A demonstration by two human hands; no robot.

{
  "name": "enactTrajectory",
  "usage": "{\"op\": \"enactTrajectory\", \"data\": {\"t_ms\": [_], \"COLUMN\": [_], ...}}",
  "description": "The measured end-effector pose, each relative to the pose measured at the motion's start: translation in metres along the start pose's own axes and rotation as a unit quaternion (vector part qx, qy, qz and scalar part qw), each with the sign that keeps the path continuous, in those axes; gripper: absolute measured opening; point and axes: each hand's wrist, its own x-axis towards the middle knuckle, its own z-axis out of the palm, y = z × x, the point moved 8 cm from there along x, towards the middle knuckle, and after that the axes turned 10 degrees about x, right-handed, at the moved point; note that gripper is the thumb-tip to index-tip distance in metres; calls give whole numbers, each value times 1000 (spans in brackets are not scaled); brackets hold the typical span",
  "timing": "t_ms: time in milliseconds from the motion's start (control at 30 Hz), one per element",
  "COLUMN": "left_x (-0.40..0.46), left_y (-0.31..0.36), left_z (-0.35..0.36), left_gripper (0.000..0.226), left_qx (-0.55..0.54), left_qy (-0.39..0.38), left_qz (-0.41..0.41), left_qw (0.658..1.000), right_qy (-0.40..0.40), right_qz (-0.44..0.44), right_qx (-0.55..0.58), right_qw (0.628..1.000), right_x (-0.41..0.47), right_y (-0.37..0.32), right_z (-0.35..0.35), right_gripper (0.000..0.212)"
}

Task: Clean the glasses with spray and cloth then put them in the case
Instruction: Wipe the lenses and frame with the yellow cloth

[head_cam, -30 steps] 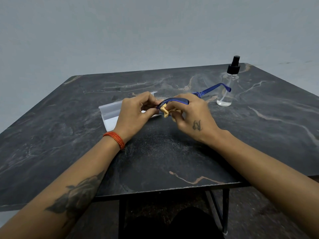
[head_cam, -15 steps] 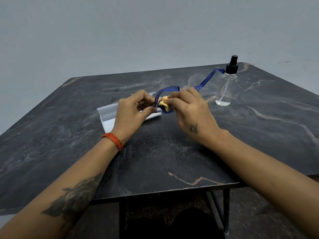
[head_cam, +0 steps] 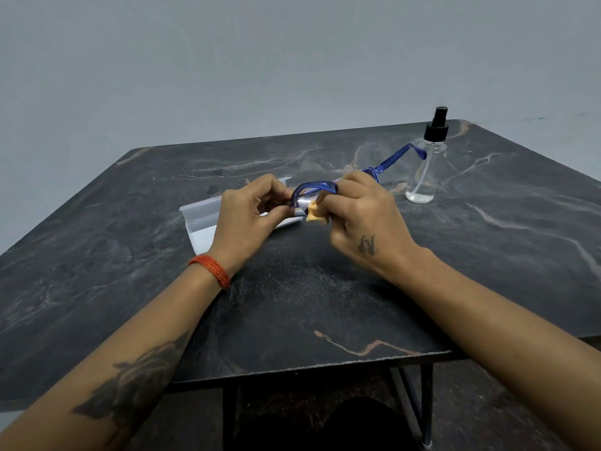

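Note:
Blue-framed glasses point(head_cam: 320, 186) are held above the middle of the dark marble table point(head_cam: 292, 288). My left hand point(head_cam: 248, 214) pinches their left end. My right hand point(head_cam: 361, 216) pinches a small yellow cloth point(head_cam: 313, 214) against the lens; its fingers hide part of the frame. One blue temple arm point(head_cam: 398, 157) sticks out to the back right toward the spray bottle. A clear open case point(head_cam: 201, 222) lies on the table behind and under my left hand, partly hidden by it.
A clear spray bottle point(head_cam: 427, 167) with a black nozzle stands upright at the back right, close to the temple tip. The table's front edge point(head_cam: 309, 369) is near my forearms, with black metal legs below. A plain grey wall is behind.
The glasses tilted up half a second ago and have come back down flatter. My right hand with the cloth has shifted slightly down along the lens. My left hand keeps its hold.

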Motion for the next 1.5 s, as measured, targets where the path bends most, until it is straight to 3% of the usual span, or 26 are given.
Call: {"op": "enactTrajectory", "data": {"t_ms": [167, 433, 567, 733, 1067, 1233, 1500], "left_x": [1, -1, 0, 0, -1, -1, -1], "left_y": [-1, 4, 3, 3, 6, 4, 4], "left_z": [0, 2, 2, 2, 3, 3, 4], "left_gripper": [16, 18, 21, 20, 22, 34, 20], "left_qx": [6, 11, 7, 4, 3, 5, -6], "left_qy": [3, -12, -9, -8, -8, -8, -9], "left_qz": [-2, 11, 6, 8, 18, 18, 9], "left_qw": [1000, 1000, 1000, 1000, 1000, 1000, 1000], "right_qy": [21, -20, -11, 7, -25, -37, -10], "right_qz": [17, 21, -17, 0, -3, -44, -14], "right_qx": [-37, 17, -59, -97, 6, -56, -111], "right_qw": [999, 999, 998, 995, 1000, 997, 994], "right_x": [0, 0, -1, -1, 0, -1, 0], "right_y": [5, 4, -5, 1, 3, -7, 3], "right_z": [0, 8, 4, 4, 9, 4, 4], "right_gripper": [19, 22, 19, 20, 28, 20, 17]}}
